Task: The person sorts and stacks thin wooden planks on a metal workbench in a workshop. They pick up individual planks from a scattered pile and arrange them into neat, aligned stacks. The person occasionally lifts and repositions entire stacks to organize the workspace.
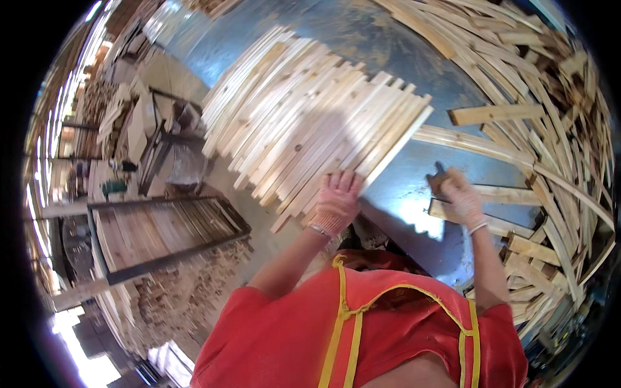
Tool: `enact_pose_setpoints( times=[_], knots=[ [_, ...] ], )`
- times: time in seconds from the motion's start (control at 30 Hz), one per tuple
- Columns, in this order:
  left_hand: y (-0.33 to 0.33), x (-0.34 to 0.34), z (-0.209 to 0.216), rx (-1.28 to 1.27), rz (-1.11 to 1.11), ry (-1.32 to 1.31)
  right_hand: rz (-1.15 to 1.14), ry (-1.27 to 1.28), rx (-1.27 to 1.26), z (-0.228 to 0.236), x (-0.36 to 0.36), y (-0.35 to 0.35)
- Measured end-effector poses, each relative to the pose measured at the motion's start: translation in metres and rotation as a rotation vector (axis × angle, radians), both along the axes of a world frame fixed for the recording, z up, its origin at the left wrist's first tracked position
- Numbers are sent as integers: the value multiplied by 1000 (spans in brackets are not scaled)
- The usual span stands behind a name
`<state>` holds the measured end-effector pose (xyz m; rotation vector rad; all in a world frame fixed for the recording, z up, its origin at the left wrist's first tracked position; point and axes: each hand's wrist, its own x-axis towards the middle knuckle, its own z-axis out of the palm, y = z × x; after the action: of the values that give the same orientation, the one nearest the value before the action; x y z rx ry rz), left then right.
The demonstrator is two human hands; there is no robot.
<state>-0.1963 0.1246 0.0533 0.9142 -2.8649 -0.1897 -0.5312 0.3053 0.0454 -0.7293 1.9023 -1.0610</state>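
A broad row of pale wooden strips point(284, 123) lies side by side on a blue-grey metal table point(453, 87), their ends uneven. My left hand point(337, 202), in a pinkish knit glove, rests flat on the near ends of the strips at the row's right side. To the right, over the bare metal, my gloved right hand point(462, 199) is smeared by motion. It is closed around a small dark object point(438, 178), whose kind I cannot make out. Close by that hand lie a few short wooden boards point(501, 194).
A heap of long, thin wood offcuts point(543, 97) covers the table's right side. At left stands a dark-framed rack point(171, 233) holding boards, with a pile of small wood pieces point(184, 291) beside it. More stacked lumber point(139, 126) sits farther left.
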Motion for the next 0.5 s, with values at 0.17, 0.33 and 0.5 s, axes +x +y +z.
enact_pose_setpoints(
  times=[0.17,0.33,0.5],
  knots=[
    [-38,84,-21,21,288,254,-1,-113,-40,-34,142,-90],
    [-117,221,-56,65,1084,790,-100,-343,-54,19,175,-125],
    [-106,174,-28,1362,1281,1606,-304,65,18,-21,145,-126]
  ],
)
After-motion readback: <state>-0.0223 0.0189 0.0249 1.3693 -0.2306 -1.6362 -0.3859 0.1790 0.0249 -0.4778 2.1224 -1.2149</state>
